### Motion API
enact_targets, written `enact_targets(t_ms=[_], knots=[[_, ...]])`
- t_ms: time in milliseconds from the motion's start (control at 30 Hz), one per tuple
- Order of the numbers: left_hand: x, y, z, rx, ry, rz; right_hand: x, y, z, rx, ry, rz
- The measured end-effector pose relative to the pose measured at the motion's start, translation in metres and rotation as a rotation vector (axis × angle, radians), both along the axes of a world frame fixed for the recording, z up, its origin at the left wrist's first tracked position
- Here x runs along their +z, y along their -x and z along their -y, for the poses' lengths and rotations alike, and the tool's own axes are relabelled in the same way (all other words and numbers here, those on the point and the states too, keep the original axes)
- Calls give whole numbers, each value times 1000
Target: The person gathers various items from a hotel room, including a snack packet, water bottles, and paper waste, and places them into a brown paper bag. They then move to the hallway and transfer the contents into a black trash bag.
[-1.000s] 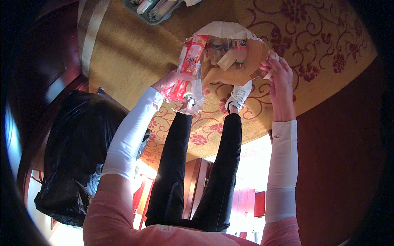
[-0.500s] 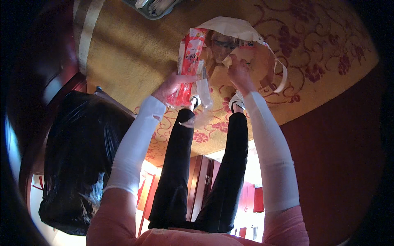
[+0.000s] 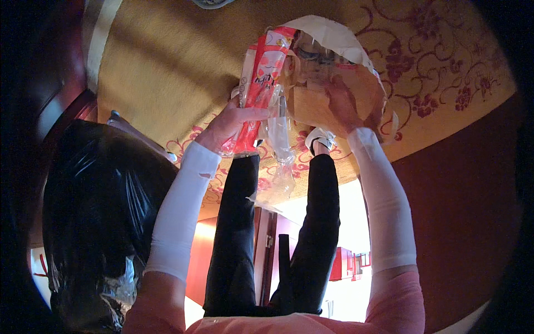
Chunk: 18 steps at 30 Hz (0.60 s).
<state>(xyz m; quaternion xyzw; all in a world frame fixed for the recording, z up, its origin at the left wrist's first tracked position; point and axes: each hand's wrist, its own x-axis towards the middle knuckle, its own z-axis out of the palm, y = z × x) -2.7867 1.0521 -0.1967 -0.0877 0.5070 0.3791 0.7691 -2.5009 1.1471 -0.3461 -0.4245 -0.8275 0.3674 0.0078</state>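
Note:
My left hand (image 3: 228, 125) is closed around a red and white plastic wrapper (image 3: 260, 92) with a printed cartoon face. Crumpled clear plastic (image 3: 278, 139) hangs from the same hand toward my legs. Beside it an open bag (image 3: 328, 30), white outside and brown inside, stands on the carpet with its mouth toward me. My right hand (image 3: 344, 103) reaches into this bag. Its fingers are dim and blurred, so I cannot make out whether they grip anything. Darker items (image 3: 311, 53) lie deeper in the bag, too unclear to name.
A large black plastic bag (image 3: 105, 206) bulges at my left, with a pale, thin bar (image 3: 139, 136) behind it. The yellow carpet (image 3: 161, 72) carries red floral patterns. My feet stand just this side of the bag. A container's edge (image 3: 211, 3) shows at the top.
My right hand has gone deeper into the bag; the pale piece between its fingers no longer shows. My left hand has shifted slightly, and the clear plastic hangs lower. The whole view has shifted.

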Motion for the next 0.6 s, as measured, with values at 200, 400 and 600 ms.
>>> enact_targets(t_ms=[200,400,600], knots=[[26,-2,-5,36,13,243,132,8,-1,-855,894,-563],[106,-21,2,170,-128,364,260,26,-13,-1109,1095,-966],[204,-39,3,260,-269,331,374,61,-22,-1071,868,-874]])
